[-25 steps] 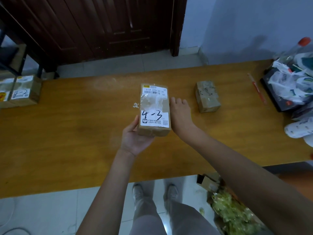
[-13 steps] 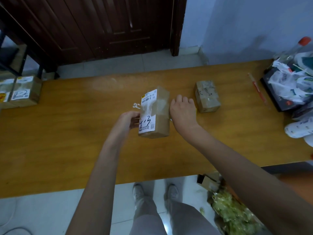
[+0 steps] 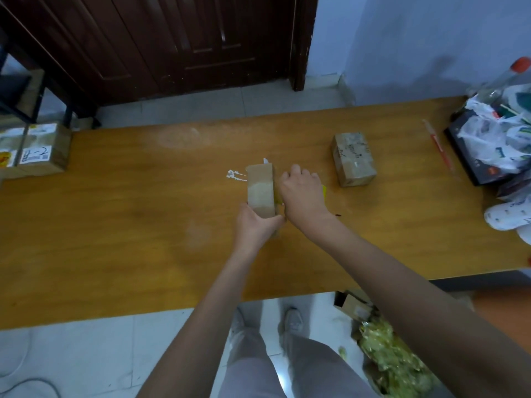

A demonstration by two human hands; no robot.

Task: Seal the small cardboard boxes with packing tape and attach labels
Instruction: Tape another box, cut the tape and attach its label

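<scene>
Wooden counter [image 3: 115,225] is carrying everything. Plastic bag clutter [image 3: 494,139] is sitting at its right end, labelled boxes [image 3: 37,152] at the left end. A second small box [image 3: 354,159] is lying right of centre. Centre: the cardboard box [image 3: 260,189] is standing on edge, plain side up. Left hand [image 3: 254,225] is grasping its near end. Right hand [image 3: 301,193] is curled against its right side; can't tell that grip. White scraps [image 3: 234,175] are lying just left of the box.
</scene>
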